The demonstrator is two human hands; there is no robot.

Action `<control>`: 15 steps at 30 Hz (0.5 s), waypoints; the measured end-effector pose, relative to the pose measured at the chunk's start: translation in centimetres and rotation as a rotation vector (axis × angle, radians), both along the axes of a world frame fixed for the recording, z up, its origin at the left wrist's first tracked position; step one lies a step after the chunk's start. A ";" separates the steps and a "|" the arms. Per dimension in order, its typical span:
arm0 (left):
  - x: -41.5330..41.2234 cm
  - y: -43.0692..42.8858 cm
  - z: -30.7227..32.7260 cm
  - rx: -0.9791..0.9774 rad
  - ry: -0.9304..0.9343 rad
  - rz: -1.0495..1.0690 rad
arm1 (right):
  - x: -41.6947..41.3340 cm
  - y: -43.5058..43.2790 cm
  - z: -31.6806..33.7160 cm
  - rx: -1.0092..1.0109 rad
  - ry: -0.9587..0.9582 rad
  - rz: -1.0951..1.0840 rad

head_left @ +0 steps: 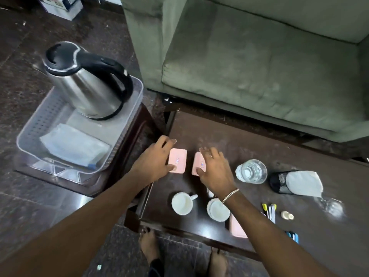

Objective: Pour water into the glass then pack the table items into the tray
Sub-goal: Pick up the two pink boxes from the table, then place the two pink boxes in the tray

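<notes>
Your left hand (154,159) grips one pink soap box (177,160), right hand (214,168) grips another pink box (197,163), both on bench (249,140)

A green sofa (259,62) stands beyond the far edge of the dark wooden surface (249,148), on a dark speckled stone floor (36,206).

Three pink cases (177,160), two white mugs (182,203), one water glass (251,171), one kettle (85,80) and one tray (32,134) are visible.

Glass (251,171) water-filled, upright on table; kettle (87,80) in tray (28,134).
</notes>
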State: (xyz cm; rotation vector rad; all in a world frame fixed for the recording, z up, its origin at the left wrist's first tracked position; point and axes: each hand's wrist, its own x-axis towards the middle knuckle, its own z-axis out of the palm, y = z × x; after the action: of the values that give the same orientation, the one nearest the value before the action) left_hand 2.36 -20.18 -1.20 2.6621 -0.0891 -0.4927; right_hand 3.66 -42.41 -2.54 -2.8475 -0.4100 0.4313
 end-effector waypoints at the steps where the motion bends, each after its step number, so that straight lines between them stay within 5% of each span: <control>1: 0.1 -1.1 -0.8 0.015 0.038 -0.007 | -0.1 -1.1 -0.7 -0.033 0.033 0.001; 9: 0.6 -4.4 -4.9 0.134 0.182 -0.094 | 0.2 -3.4 -4.9 -0.102 0.154 0.087; 15: 0.7 -4.7 -6.2 0.124 0.121 -0.110 | 0.7 -3.0 -5.9 -0.071 0.135 0.103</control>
State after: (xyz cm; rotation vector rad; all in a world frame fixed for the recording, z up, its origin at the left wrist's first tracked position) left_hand 3.01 -24.86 -7.37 2.7506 -0.1750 -0.7159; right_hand 4.33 -45.37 -8.44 -2.8522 -0.5270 0.6659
